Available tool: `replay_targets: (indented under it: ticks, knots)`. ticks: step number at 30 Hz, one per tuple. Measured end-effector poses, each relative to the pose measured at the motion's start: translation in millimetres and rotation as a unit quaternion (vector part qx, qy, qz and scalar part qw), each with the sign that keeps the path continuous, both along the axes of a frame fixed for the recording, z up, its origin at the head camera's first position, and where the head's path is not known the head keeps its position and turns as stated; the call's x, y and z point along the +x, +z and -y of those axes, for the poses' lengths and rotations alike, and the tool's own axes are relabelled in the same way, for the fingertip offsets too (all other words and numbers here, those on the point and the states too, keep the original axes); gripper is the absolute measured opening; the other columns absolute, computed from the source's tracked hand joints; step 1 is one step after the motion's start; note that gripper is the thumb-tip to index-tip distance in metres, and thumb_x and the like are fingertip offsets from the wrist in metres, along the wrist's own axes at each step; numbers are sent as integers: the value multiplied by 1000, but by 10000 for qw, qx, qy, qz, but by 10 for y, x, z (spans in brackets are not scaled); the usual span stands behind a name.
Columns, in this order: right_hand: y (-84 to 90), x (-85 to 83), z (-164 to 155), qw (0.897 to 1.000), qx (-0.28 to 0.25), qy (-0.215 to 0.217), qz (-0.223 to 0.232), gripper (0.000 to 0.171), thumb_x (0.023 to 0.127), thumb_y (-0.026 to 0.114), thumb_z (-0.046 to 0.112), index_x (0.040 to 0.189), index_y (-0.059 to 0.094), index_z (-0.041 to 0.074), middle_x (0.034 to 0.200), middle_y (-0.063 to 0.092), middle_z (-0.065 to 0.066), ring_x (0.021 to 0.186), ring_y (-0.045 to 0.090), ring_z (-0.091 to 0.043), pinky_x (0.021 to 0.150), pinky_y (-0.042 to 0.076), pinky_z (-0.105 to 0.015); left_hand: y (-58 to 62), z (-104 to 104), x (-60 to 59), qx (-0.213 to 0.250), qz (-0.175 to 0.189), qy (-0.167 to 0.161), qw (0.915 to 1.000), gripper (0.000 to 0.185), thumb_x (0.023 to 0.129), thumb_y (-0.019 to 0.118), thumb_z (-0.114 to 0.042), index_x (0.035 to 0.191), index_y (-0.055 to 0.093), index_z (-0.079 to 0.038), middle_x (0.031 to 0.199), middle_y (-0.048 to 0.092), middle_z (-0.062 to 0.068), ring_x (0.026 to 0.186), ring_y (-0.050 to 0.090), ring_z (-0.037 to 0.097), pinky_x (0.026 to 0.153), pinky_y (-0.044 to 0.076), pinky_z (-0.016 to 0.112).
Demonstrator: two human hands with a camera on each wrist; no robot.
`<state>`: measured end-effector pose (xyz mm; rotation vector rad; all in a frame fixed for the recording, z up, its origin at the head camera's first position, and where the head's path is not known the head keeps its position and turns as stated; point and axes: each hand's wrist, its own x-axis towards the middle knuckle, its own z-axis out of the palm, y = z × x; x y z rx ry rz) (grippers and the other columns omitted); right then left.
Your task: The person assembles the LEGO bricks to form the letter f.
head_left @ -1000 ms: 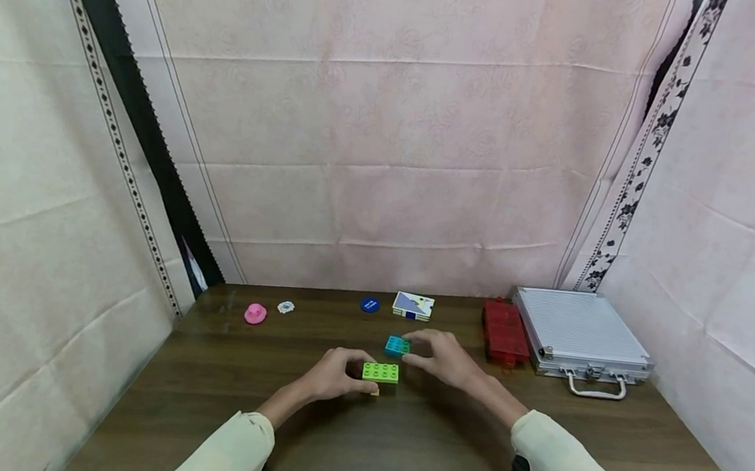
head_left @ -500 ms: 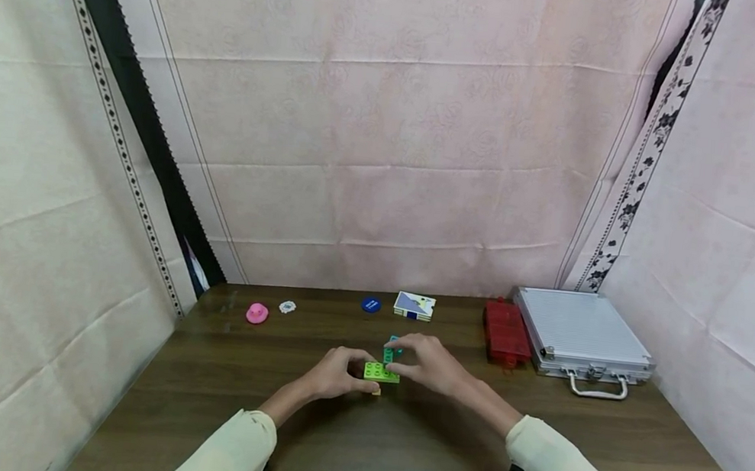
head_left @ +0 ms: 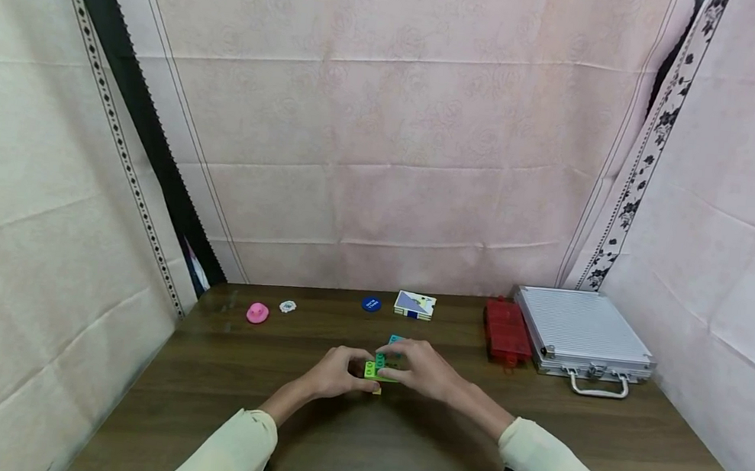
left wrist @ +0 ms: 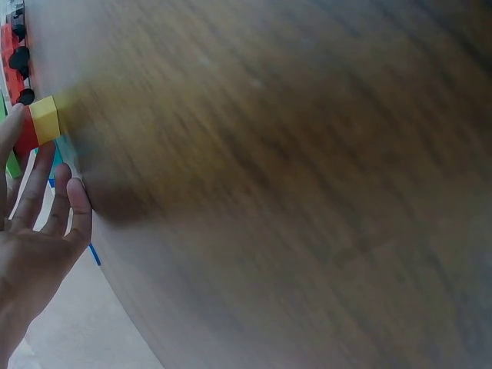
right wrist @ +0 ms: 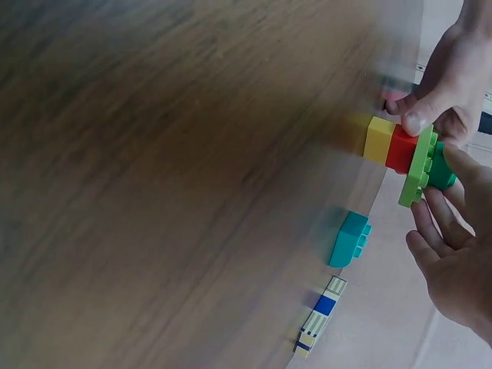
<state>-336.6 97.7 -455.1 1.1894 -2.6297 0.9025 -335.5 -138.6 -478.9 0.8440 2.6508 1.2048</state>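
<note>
My left hand (head_left: 333,374) steadies a small brick stack between thumb and fingers. In the right wrist view that stack has a yellow brick (right wrist: 377,140) at the bottom, a red brick (right wrist: 400,150) above it and a long lime-green brick (right wrist: 419,165) across the top. The left thumb lies against the red brick. A dark green brick (right wrist: 440,171) sits against the lime brick's studs, pinched by my right hand (head_left: 428,370). Beyond the hands, a teal brick (right wrist: 350,240) rests on the table, partly hidden behind the right fingers in the head view.
Toward the table's back edge lie a pink rubber duck (head_left: 257,313), a small white scalloped disc (head_left: 287,307), a blue disc (head_left: 372,305) and a stack of cards (head_left: 415,305). At right stand a red plastic case (head_left: 507,332) and a silver briefcase (head_left: 584,334).
My right hand has picked the dark green brick away from beside the teal one and carried it nearer and left, onto the lime brick. The left hand stays nearly still.
</note>
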Motion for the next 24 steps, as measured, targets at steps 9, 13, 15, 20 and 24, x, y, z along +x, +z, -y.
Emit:
replay_targets:
  ticks: [9, 13, 15, 20, 24]
  knots:
    - [2, 1, 39, 10000, -8, -7, 48, 34, 98, 76, 26, 127, 73, 10, 107, 74, 3, 99, 70, -13, 79, 54, -23, -7, -8, -17, -53, -37, -1, 10000, 34, 93, 81, -24, 122, 72, -10, 95, 71, -6, 85, 66, 9, 72, 54, 26]
    - [3, 4, 45, 9999, -5, -8, 111, 33, 98, 75, 25, 127, 73, 9, 106, 74, 2, 98, 70, -15, 78, 54, -23, -5, -11, -17, -59, -56, -24, 10000, 31, 93, 82, -23, 120, 73, -11, 92, 71, -6, 83, 65, 9, 71, 53, 26]
    - [2, 4, 45, 9999, 0, -8, 125, 33, 98, 75, 24, 127, 73, 9, 106, 74, 1, 97, 70, -16, 78, 55, -24, -1, -12, -18, -43, -47, -36, 10000, 30, 93, 82, -23, 119, 73, -11, 92, 71, -6, 82, 64, 9, 71, 53, 26]
    - [-7, 0, 44, 9999, 3, -30, 169, 32, 98, 75, 24, 127, 73, 10, 106, 74, 0, 96, 70, -14, 78, 57, -27, 0, -12, -22, -23, -29, -35, 10000, 29, 92, 82, -22, 118, 73, -11, 92, 71, -5, 83, 65, 10, 71, 53, 26]
    - [-24, -5, 43, 9998, 9, -82, 181, 31, 98, 75, 26, 126, 74, 12, 107, 75, 2, 96, 69, -9, 80, 57, -28, -2, -8, -22, -42, -34, -23, 10000, 32, 92, 82, -22, 119, 73, -10, 93, 70, -4, 83, 63, 10, 70, 53, 26]
